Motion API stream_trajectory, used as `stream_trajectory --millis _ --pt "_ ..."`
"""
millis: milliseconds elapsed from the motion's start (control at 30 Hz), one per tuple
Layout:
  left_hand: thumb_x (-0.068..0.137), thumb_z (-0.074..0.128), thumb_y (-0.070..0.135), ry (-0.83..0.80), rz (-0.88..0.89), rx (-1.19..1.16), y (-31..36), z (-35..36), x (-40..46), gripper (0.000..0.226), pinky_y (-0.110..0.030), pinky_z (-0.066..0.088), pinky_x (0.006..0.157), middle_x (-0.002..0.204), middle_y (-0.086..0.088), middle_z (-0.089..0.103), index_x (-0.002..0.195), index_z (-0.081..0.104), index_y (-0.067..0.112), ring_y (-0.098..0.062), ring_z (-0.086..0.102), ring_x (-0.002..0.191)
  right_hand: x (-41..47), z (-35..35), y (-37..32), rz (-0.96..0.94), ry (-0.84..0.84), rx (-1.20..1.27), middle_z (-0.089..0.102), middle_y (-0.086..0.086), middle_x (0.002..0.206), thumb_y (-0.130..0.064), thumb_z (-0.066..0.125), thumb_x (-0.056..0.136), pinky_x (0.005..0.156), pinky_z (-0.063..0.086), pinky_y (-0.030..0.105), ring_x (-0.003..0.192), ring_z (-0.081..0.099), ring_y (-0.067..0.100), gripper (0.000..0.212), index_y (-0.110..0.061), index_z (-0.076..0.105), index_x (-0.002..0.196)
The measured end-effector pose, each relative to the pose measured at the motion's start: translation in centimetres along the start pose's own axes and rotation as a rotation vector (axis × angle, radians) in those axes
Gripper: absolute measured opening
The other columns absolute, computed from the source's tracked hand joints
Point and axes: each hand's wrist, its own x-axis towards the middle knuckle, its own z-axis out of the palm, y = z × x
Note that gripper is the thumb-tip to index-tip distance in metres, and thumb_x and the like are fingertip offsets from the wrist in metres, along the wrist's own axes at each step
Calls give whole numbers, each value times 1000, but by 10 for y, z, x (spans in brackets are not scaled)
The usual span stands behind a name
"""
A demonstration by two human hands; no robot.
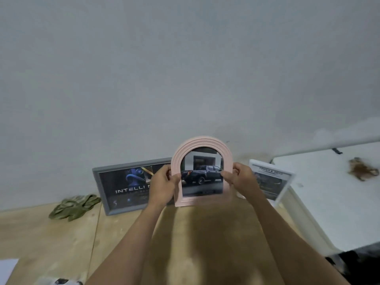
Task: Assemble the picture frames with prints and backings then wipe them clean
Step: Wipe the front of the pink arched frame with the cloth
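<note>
Closest to the camera, at the near left corner of the wooden floor (51,239), there's a bit of white sheet (7,266) and something blurry black-and-white at the bottom edge that I can't make out. Both forearms reach forward over the floor.

The left hand (163,185) and the right hand (239,181) hold a pink arched frame (202,144) upright between them, off the floor, front facing the camera. Fingers of each hand are curled round a side edge of the frame, thumbs on the front at the inner rim, so it's pinched from both sides. Inside the frame sits a print (202,173) of a dark pickup truck parked by a pale building. No readable writing on that one.

Behind the left hand, a grey rectangular frame (100,188) leans against the wall at the far edge of the floor. Its dark print reads "INTELLI" and then the hand hides the rest; smaller lines below are too blurry. To its left, a crumpled olive-green cloth (74,206) lies on the floor by the wall.

Behind the right hand, a white frame (285,192) stands tilted against a white worktop (329,202). Its heading looks like "TOUGH &" something, the rest is too blurred. On the worktop's far side lies a brownish clump (362,168), can't tell what it is.
</note>
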Motion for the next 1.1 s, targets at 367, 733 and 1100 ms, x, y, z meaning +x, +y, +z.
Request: stream_trajectory --millis 367,733,1100 --pt "90 69 18 83 -110 218 -41 105 52 21 -28 46 72 96 0 73 110 69 12 -19 66 85 100 28 98 133 37 -57 67 4 83 -21 63 89 70 52 36 78 63 23 6 -17 62 94" --pt "92 65 15 152 -107 361 -56 136 72 10 -30 34 62 86 -9 69 100 64 9 -27 57 72 119 42 121 146 84 -101 66 3 84 -18 63 92 67 43 25 76 60 19 10 -10 63 97" --pt "93 64 17 144 -103 368 -61 138 72 13 -29 36 64 89 -9 69 103 64 8 -28 59 76 128 48 127 126 73 -120 68 9 85 -17 62 92 68 45 26 79 64 25 11 -7 61 98"
